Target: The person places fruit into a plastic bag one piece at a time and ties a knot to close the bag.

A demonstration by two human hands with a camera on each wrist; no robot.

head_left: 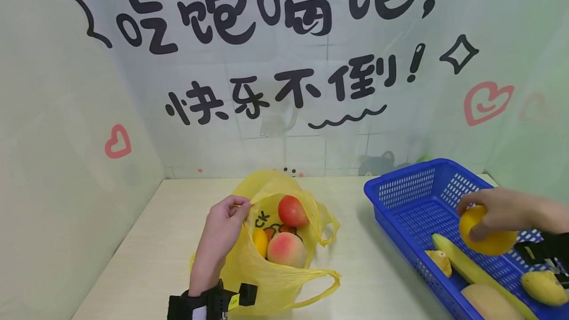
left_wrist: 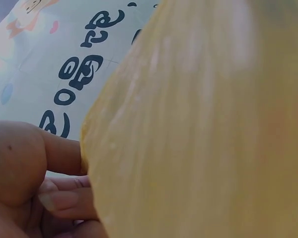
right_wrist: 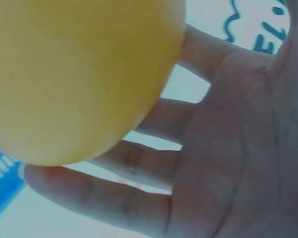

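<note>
Pale tabletop (head_left: 151, 256), lower frame: my left hand (head_left: 225, 223) pinches a yellow bag (head_left: 255, 288) by its rim, likely tearable film. At right, above the blue basket (head_left: 418, 216), my right hand (head_left: 507, 210) curls round an orange fruit (head_left: 494, 242) (probably firm, light); its skin blurs close up, maybe slick, so I'd cup the widest part.

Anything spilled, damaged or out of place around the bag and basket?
Nothing stands out. The left hand pinches the rim of the yellow bag, the peach and red fruit inside show no visible damage, and the right hand holds a yellow-orange fruit over the blue basket. I see no spill.
</note>
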